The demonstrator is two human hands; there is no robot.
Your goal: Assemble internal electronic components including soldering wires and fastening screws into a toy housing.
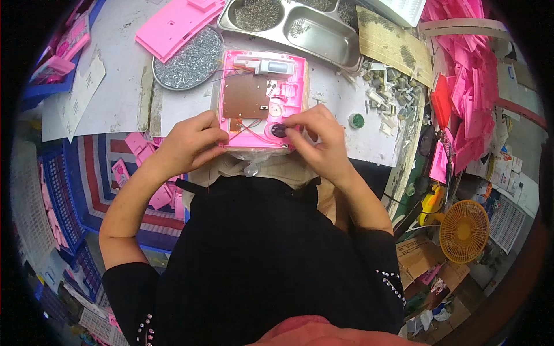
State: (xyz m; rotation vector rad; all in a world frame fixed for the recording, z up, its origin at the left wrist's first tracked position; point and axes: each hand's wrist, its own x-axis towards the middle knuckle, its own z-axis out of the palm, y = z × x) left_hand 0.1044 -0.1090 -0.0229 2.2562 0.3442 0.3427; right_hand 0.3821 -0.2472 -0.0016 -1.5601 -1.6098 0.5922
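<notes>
A pink plastic case [300, 86] lies open-side up in front of me. Inside it are a brown circuit board [242, 97], thin red and black wires [252, 128] and a white-and-grey module [273, 67] along the far edge. My left hand [193, 138] grips the case's lower left edge between thumb and fingers. With thumb and forefinger, my right hand [320, 138] pinches a small round black part [278, 130], perhaps a speaker, at the case's near right corner. Its underside is hidden.
Behind the case stand a round tray of screws [187, 66] and a steel compartment tray [323, 36] with small metal parts. Right of it are a green-topped round container [356, 120] and loose white pieces [384, 95]. Pink parts [461, 86] pile up farther right, above an orange fan [464, 231].
</notes>
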